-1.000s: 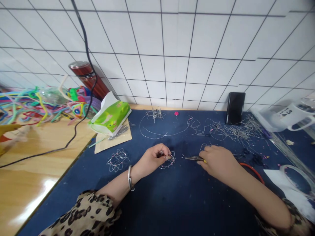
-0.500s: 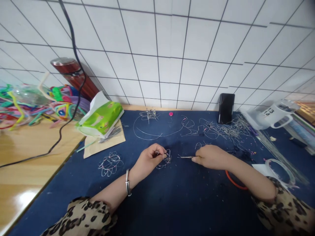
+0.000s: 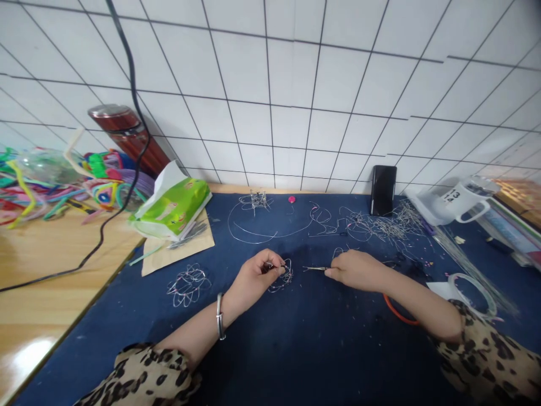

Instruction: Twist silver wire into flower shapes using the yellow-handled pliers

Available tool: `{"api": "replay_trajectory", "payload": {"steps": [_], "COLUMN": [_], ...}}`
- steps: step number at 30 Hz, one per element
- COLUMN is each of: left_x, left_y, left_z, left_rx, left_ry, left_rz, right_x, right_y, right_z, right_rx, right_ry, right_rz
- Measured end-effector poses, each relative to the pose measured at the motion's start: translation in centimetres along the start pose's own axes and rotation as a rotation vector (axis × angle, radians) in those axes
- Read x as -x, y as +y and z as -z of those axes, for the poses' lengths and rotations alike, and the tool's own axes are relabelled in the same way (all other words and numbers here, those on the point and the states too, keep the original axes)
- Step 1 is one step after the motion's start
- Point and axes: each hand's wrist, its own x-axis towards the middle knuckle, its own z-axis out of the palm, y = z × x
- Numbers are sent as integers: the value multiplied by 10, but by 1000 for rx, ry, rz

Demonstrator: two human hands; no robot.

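My left hand (image 3: 258, 280) pinches a small looped wire piece (image 3: 287, 275) near the middle of the dark blue mat (image 3: 296, 349). To its right, my right hand (image 3: 357, 270) is closed around a slim metal tool (image 3: 315, 268), which looks like tweezers or fine scissors. The tool's tip points left and stands apart from the wire loops. A second looped wire shape (image 3: 189, 285) lies on the mat left of my left hand. Thin curved wires (image 3: 253, 242) lie beyond both hands.
At the back right are tangled wires (image 3: 393, 223), a black phone (image 3: 382, 190) and a white mug (image 3: 462, 200). A green tissue pack (image 3: 173, 206), a red flask (image 3: 131, 138) and colourful stems (image 3: 54, 186) stand left. A clear coil (image 3: 473, 296) lies right.
The view has shifted slightly, moving objects on the right leftward in the picture. My right hand and the tool appear a little further left; my left hand keeps its pinch.
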Motion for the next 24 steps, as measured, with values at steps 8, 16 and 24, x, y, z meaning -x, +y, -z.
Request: {"api": "replay_trajectory", "payload": {"steps": [8, 16, 24], "left_x": [0, 3, 5], "left_y": [1, 5, 5], "left_z": [-3, -4, -7], "left_rx": [41, 72, 108], "left_ry": [32, 17, 39], "left_rz": [0, -37, -18], "right_x": [28, 24, 25], "right_y": [-24, -39, -43], "right_z": [3, -3, -3], "right_rx": [261, 320, 317], "right_ry": [378, 495, 504], "right_rz": [56, 117, 114]}}
